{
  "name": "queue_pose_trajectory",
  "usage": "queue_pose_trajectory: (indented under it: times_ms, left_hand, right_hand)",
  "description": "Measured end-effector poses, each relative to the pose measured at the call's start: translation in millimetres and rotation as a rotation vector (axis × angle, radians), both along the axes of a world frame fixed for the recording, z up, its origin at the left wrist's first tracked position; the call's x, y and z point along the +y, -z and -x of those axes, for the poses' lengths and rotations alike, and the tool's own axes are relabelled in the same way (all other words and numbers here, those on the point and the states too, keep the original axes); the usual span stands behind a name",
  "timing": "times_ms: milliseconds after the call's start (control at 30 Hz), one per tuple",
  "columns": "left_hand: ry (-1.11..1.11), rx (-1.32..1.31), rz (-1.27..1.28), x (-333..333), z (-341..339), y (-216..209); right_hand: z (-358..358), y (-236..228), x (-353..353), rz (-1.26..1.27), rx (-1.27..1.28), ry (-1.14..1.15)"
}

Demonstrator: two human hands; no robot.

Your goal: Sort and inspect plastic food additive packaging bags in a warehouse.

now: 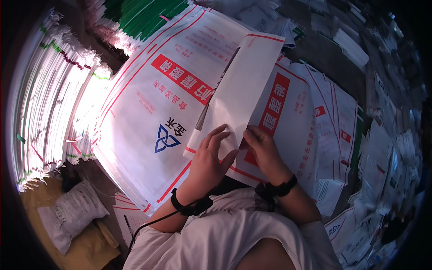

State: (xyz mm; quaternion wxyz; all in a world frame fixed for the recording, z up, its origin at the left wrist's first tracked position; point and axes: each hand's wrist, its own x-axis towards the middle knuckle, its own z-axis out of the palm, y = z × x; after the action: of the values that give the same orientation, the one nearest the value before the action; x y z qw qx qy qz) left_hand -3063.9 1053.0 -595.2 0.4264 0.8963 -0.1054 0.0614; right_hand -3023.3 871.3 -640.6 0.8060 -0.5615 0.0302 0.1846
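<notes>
A white printed sack (pixel 249 76) lies partly folded over in front of me, its plain underside turned up as a long flap. My right hand (pixel 266 155) pinches the flap's near right edge between thumb and fingers. On the near left part of the same flap rests my left hand (pixel 209 155), fingers apart and slightly bent, thumb pointing toward the right hand. To the left, a flat stack of white sacks (pixel 135 105) with red borders, a red banner and a blue emblem reaches under the flap. Another red-printed sack face (pixel 292 110) shows to the right.
Tall bundles of stacked white sacks (pixel 45 94) stand at the left, with a green bundle (pixel 146 18) at the far side. A filled white bag (pixel 74 213) lies on yellow-brown material (pixel 96 247) at lower left. Loose sacks (pixel 380 157) are heaped along the right.
</notes>
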Motion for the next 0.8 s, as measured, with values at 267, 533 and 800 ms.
queue_pose_trajectory:
  times_ms: [267, 533, 800]
  left_hand:
    - [-0.039, -0.004, -0.005, -2, -5, 3]
    - [-0.021, 0.027, 0.099, 5, -11, 10]
    - [-0.029, 0.002, -0.078, 6, -14, 0]
  right_hand:
    - [1, 5, 8, -0.099, 0.007, -0.029]
    - [-2, 6, 15, -0.157, -0.017, -0.031]
    - [-5, -9, 18, 0.073, -0.146, -0.063]
